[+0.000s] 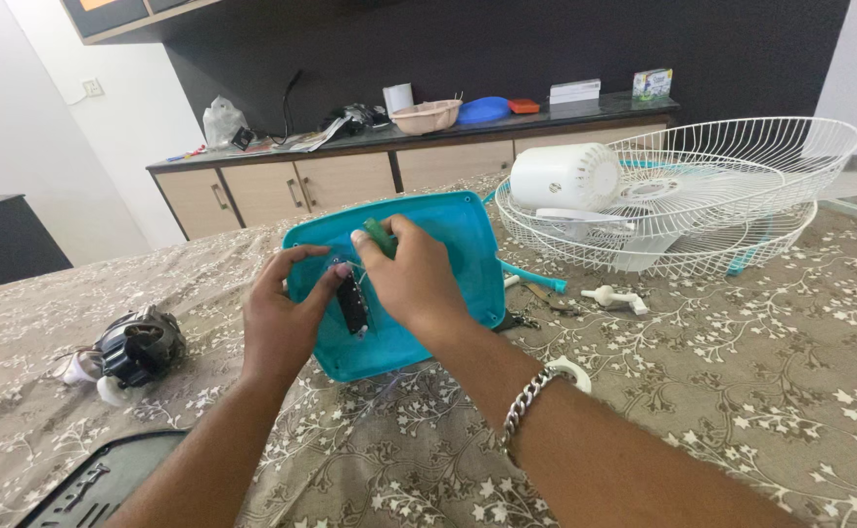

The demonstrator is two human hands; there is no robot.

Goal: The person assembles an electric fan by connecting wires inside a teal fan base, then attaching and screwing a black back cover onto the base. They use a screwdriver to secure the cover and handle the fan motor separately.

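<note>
Centre frame: teal plastic fan base cover (448, 249) lies tilted on the patterned cloth (742, 391). Left hand (277, 323) pinches a small black switch block (353, 303) against it, fingers closed on the part. Right hand (414, 279) is wrapped shut around a green-handled screwdriver (381, 238). The cover looks light, stiff and smooth; best held by its rim. The block seems small and delicate, with thin wires. Upper right: white wire fan guards (742, 186). Left edge: bare motor (135, 347). Loose small parts (609, 296) just right of the cover crowd the elbow.

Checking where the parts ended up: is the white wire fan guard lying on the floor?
No, the white wire fan guard rests on the floral-patterned cloth surface, beyond the turquoise plastic cover.
</note>
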